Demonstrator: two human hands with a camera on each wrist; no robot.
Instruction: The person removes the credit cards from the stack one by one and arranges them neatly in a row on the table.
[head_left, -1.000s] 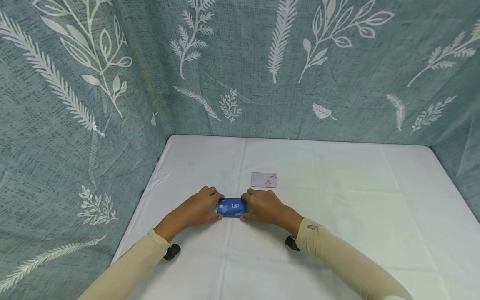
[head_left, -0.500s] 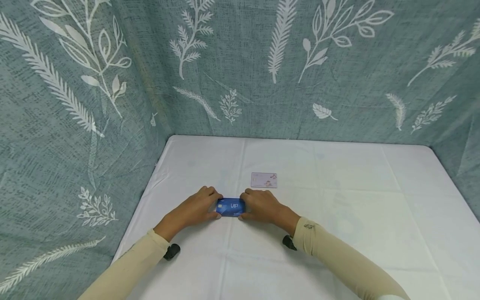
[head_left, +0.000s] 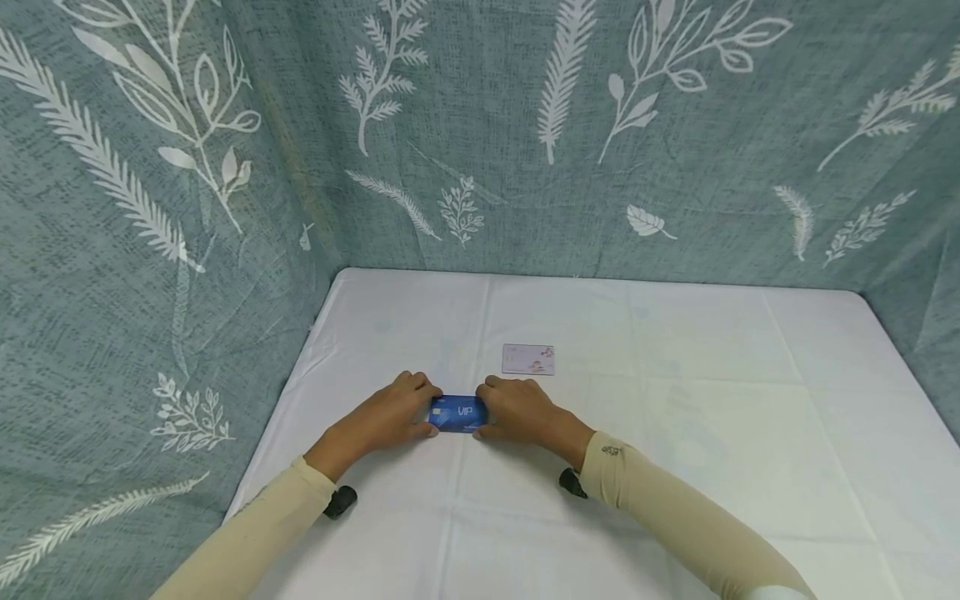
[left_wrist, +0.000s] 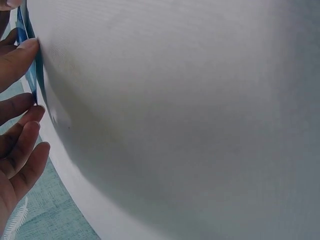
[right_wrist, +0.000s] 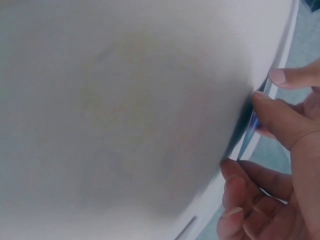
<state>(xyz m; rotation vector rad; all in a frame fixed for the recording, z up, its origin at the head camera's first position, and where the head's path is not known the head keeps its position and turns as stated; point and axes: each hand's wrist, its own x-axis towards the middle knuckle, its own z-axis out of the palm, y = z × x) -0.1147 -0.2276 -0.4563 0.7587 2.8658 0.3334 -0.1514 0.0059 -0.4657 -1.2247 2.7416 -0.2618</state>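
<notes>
A blue card printed "VIP" [head_left: 457, 414] lies face up between the two hands in the head view, close to the white tabletop. My left hand [head_left: 393, 412] pinches its left end, thumb on the near edge and index finger on the far edge. The opposite end is pinched the same way by my right hand [head_left: 521, 412]. From the left wrist, the card [left_wrist: 35, 75] shows nearly edge-on between thumb and fingers. In the right wrist view the card's thin edge [right_wrist: 246, 137] runs between thumb and fingertips.
A pale pink card with red decoration [head_left: 528, 359] lies flat just beyond the right hand. The white-covered table [head_left: 712, 433] stretches to the right. Grey-green curtains [head_left: 480, 125] with white leaf prints stand behind it and along its left side.
Both hands and the blue card have shifted slightly to the left together, the right hand a little more. The pink card has stayed in place.
</notes>
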